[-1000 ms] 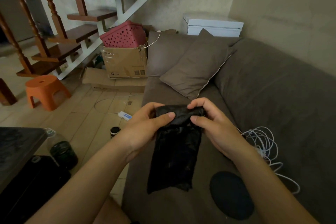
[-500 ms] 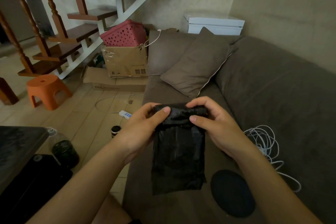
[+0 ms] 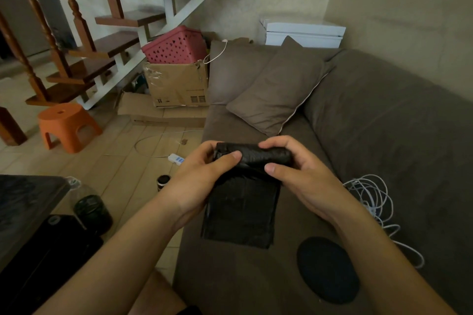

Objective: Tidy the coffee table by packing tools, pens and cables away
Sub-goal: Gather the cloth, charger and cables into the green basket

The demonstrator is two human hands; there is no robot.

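Left hand [image 3: 202, 174] and right hand [image 3: 302, 176] each pinch the rolled top of a black bag [image 3: 243, 212] above the sofa [image 3: 384, 135]. White cable [image 3: 371, 194] lies right; round dark pad [image 3: 327, 268] nearer.

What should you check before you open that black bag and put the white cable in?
1. Grip on the black bag: the left hand and the right hand both pinch its rolled top. Ok.
2. Bag mouth open: the top is rolled shut. Not ok.
3. Bag hanging free: the lower part hangs flat, with nothing on it. Ok.
4. White cable in sight: it lies on the sofa beside the right arm. Ok.
5. Cable tidy enough to drop in: it lies in loose, tangled loops. Not ok.
6. Holes in the bag: too dark to see. Cannot tell.
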